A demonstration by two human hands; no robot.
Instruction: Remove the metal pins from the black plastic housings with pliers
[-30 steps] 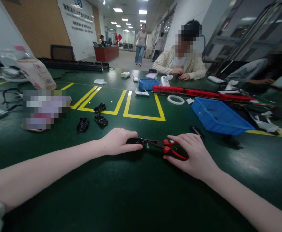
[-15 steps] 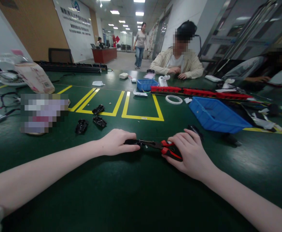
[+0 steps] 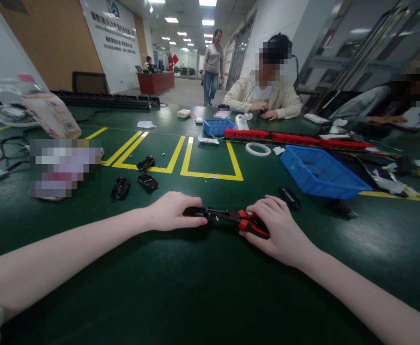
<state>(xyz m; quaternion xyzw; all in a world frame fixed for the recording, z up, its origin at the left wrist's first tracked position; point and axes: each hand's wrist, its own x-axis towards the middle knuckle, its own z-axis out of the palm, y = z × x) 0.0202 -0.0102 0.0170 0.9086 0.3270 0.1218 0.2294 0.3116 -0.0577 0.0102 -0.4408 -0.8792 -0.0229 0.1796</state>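
My left hand [image 3: 176, 212] pinches a small black part [image 3: 194, 212] between thumb and fingers, low over the green table [image 3: 203, 287]. My right hand [image 3: 276, 230] is wrapped round the red and black handles of pliers [image 3: 248, 223]. The jaws point left and meet the black part; whether they grip it is too small to tell. Several black parts lie beyond my left hand, among them one at the left [image 3: 120, 188] and one beside it [image 3: 147, 181]. A black cylindrical object [image 3: 289, 197] rests just past my right hand.
A blue bin [image 3: 321, 175] stands at the right, with a smaller blue bin [image 3: 219, 127] farther back. Near them are a white ring [image 3: 258, 149] and a long red strip [image 3: 292, 137]. A bottle [image 3: 53, 112] stands at the left. A person [image 3: 263, 96] sits opposite; another walks behind.
My right hand and the pliers have shifted very slightly left, and more of the black cylindrical object shows. The walking person in the background has come nearer.
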